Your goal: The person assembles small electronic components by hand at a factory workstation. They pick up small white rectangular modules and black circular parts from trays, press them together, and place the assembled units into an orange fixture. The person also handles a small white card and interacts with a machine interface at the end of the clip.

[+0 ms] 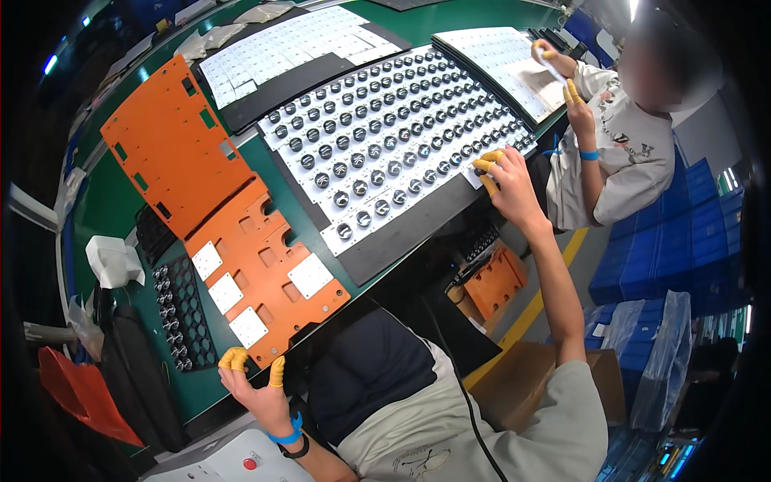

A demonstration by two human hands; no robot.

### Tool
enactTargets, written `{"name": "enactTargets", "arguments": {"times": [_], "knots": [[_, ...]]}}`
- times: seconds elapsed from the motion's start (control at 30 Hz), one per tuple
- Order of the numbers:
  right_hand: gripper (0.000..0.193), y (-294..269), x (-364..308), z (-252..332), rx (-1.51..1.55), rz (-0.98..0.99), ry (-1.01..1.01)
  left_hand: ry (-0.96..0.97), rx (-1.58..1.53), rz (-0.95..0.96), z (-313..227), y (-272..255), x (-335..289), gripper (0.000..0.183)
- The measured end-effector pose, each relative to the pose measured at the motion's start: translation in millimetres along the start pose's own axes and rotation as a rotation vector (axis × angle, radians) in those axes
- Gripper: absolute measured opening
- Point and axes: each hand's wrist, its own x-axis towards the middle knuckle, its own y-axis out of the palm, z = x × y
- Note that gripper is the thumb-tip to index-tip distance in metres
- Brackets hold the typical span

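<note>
My right hand (514, 191), with yellow finger cots, reaches to the near right edge of a white panel board (328, 210) set with rows of round black lens-like parts (344, 230). Its thumb and fingers close around one such black part at that edge, partly hidden by the fingertips. My left hand (261, 400), also in yellow cots, is at the near end of an orange fixture plate (277, 241); its thumb and fingers are apart with nothing between them. Three white square plates (310, 275) and a fourth lie in recesses of that fixture.
The fixture's orange lid (173, 145) lies folded back. A black tray (193, 313) holds round parts along one side. Other white panels (293, 56) lie on black sheets behind. Across to the right, a co-worker (618, 136) handles a thin strip over another white panel (502, 68).
</note>
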Motion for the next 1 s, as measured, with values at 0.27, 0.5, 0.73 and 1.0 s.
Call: {"name": "enactTargets", "arguments": {"times": [0.27, 0.5, 0.73, 1.0], "knots": [[0.031, -5, 5, 3, -0.015, 0.037, -0.017, -0.005, -0.02, -0.026, -5, 1, 1, 0.061], [0.036, -10, 13, 43, -0.025, -0.049, -0.029, 0.021, -0.03, -0.016, -13, -7, 6, 0.052], [0.016, 12, 12, 194, 0.576, -0.099, -0.092, -0.31, -0.138, -0.006, -30, 0, 36, 0.028], [0.024, 33, 45, 254, 0.529, 0.241, 0.068, -0.255, -0.293, 0.026, -33, -10, 57, 0.02]]}}
